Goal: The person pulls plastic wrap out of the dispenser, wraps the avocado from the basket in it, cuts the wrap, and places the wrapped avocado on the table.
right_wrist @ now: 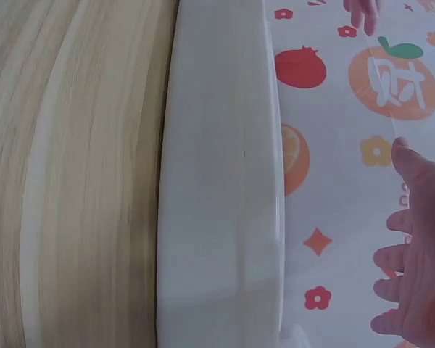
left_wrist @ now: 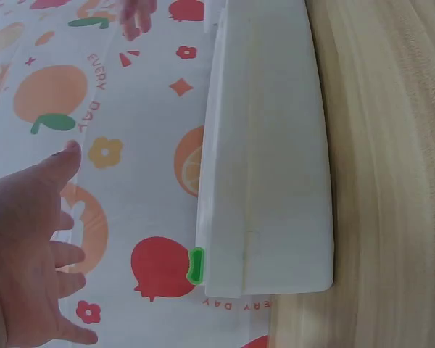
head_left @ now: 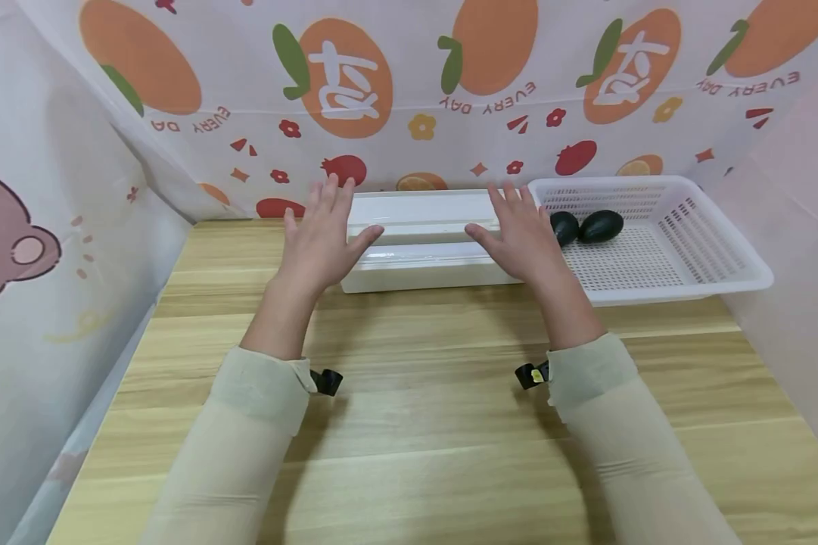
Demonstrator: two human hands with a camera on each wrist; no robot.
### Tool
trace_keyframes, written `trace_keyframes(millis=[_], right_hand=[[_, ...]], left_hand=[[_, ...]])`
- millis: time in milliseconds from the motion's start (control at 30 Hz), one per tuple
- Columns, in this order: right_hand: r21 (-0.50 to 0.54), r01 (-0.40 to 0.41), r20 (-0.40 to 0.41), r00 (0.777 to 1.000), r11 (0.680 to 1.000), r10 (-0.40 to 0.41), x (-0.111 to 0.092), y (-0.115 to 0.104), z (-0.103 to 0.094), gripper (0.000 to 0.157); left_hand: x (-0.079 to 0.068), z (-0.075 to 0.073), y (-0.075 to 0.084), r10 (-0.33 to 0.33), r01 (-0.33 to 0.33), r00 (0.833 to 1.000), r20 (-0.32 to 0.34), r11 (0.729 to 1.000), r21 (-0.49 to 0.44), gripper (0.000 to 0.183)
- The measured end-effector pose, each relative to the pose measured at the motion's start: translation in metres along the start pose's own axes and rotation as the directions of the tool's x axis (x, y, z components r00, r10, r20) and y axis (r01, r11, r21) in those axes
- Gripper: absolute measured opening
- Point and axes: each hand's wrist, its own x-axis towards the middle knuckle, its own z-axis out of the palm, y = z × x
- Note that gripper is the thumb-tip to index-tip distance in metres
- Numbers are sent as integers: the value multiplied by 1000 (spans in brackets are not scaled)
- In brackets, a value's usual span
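Note:
A long white box (head_left: 436, 276), shaped like a cling film dispenser, lies lengthwise at the back of the table, a shiny clear strip along its top. In the left wrist view a small green piece (left_wrist: 196, 266) shows at its edge. My left hand (head_left: 321, 241) is held palm down over the box's left end, fingers straight and thumb pointing inward. Over the right end is my right hand (head_left: 523, 241), its fingers spread the same way. Neither hand holds anything. Two dark, avocado-like fruits (head_left: 601, 226) lie in a white plastic basket (head_left: 681, 289) beside my right hand.
The wood-grain table (head_left: 422, 424) reaches from the box toward me. Behind it hangs a fruit-printed curtain (head_left: 422, 83). Another printed sheet (head_left: 61, 363) covers the left side. Both wrists carry small black camera mounts (head_left: 327, 381).

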Motion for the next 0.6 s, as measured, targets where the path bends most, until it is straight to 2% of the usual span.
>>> trace_keyframes(millis=[300, 467, 600], right_hand=[[31, -56, 62, 997, 998, 54, -8, 15, -13, 79], [28, -61, 87, 994, 998, 58, -11, 24, -20, 62], [12, -73, 127, 989, 997, 71, -12, 28, -21, 49]], left_hand=[[0, 5, -7, 49, -48, 999, 15, 998, -38, 78], [1, 6, -13, 81, -80, 996, 23, 996, -45, 62], [1, 7, -18, 95, -92, 993, 63, 994, -51, 52]])
